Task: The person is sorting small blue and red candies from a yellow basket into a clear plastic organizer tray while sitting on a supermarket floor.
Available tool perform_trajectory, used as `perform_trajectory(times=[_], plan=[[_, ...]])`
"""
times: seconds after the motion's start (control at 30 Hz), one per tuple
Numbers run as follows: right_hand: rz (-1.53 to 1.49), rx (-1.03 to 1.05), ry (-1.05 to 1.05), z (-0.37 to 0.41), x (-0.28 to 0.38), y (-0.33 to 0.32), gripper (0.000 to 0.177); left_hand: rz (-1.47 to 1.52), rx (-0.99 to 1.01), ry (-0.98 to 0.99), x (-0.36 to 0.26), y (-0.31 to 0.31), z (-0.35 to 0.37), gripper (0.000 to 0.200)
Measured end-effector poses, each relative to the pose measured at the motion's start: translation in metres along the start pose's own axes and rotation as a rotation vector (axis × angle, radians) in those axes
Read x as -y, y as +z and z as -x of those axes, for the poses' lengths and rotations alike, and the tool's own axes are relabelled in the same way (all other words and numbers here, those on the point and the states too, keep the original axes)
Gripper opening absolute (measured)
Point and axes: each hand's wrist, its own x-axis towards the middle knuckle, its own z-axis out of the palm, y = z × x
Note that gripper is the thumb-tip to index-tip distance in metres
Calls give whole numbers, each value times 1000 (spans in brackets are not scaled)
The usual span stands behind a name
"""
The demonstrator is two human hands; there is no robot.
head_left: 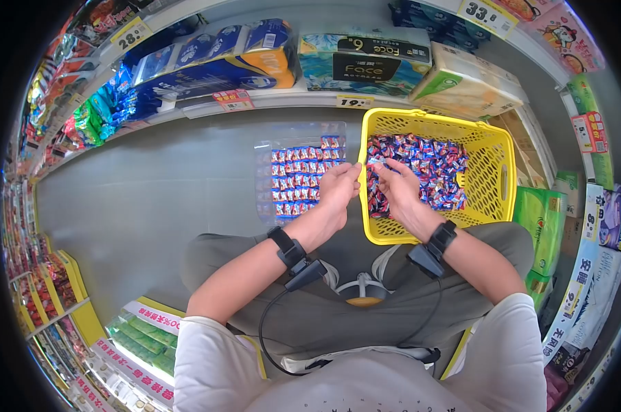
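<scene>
A yellow plastic basket (439,118) stands in front of my crossed legs, holding a heap of small wrapped candies (427,168) in blue, red and white. Over its left part, my right hand (401,189) pinches one wrapped candy (377,162) between thumb and fingertips. My left hand (339,189) is closed by the basket's left rim; whatever its curled fingers hold, if anything, is hidden. Partly behind that hand lies a clear plastic tray (263,180) on the floor. Candies of the same kind (293,168) sit in it in neat rows.
Shelves ahead carry tissue packs (365,65) and a blue multipack (214,58). Green packs (540,226) stand right of the basket. Bagged snacks (90,117) line the left shelf. A cable (262,336) runs from my left wrist device toward my waist.
</scene>
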Motion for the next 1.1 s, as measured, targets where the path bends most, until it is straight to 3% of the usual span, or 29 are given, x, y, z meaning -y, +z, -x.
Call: perform_trajectory(times=[0.17,0.37,0.53,0.7,0.8,0.87,1.03,1.1], plan=[[-105,149,47,41,13,2,36,42,46,34,-12,5,12,23],[-5,280,183,56,10,3,28,120,107,65,-17,-1,14,21],[53,277,186,55,18,4,29,-157,101,260,-26,-4,14,23],[117,363,67,42,13,-4,31,-41,75,109,-31,-3,16,23],[16,263,96,42,12,-3,29,43,82,23,-26,-6,22,23],[-3,199,88,41,11,-4,28,-72,174,-10,-21,-8,27,20],[-14,234,90,40,8,-2,29,-77,181,65,-2,-8,22,16],[-2,242,86,38,7,-3,30,-36,89,99,-1,-10,18,16]])
